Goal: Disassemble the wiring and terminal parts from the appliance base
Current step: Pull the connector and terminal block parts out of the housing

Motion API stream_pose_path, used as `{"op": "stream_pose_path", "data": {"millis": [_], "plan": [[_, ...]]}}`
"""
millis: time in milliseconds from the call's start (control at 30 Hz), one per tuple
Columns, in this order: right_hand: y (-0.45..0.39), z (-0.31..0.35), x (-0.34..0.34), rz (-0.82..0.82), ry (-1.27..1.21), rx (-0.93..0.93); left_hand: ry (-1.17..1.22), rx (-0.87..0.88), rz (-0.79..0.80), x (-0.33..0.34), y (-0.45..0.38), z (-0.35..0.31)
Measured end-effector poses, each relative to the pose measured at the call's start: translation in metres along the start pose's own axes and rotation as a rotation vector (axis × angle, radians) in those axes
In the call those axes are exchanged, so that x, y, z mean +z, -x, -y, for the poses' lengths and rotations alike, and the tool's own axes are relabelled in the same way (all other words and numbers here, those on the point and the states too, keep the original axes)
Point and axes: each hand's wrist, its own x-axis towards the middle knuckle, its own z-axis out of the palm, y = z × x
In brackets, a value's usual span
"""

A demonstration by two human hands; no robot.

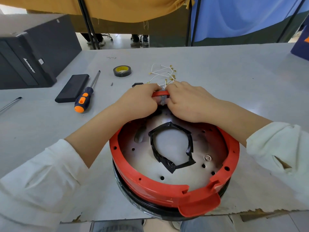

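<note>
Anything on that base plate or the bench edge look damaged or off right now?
Yes. Crumpled black tape raggedly lines the metal plate's central cut-out, and the table's near edge is chipped and torn.

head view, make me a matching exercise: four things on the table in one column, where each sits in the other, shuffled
Things:
1. screwdriver
2. tape roll
3. loose wires
4. computer case

Places:
A. far left edge of the table
B. just beyond the two hands
C. beside the flat black block, orange grip nearest the person
D. mid table, left of the wires

Pairs: 1-C, 2-D, 3-B, 4-A
</note>
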Motion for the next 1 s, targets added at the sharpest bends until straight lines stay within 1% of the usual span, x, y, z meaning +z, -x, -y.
{"op": "stream_pose_path", "data": {"millis": [100,233,367,667,800,900,1000], "plan": [[-0.0009,-0.0025,0.002,0.009,0.007,-0.019,0.003,0.026,-0.018,0.0018,-0.0002,0.0016],[-0.0007,-0.0045,0.0046,-0.033,0.03,-0.033,0.033,-0.035,-0.111,0.0052,-0.0024,0.0022],[-0.0013,-0.0039,0.0049,-0.072,0.005,-0.04,0.044,-0.035,-0.126,0.0043,-0.0042,0.0031],[0.0007,-0.0064,0.0066,-0.078,-0.009,-0.067,0.065,0.034,-0.12,-0.0007,-0.0003,0.0049],[0.0,-0.0054,0.0073,-0.096,0.018,-0.038,-0.047,0.016,-0.089,0.0026,0.001,0.0025],[0.001,-0.0051,0.0073,-0.093,0.052,-0.054,-0.178,0.007,-0.113,0.0057,0.0011,0.0002],[0.0008,-0.0049,0.0083,-0.096,0.069,-0.06,-0.241,0.014,-0.126,0.006,0.0005,-0.0025]]}}
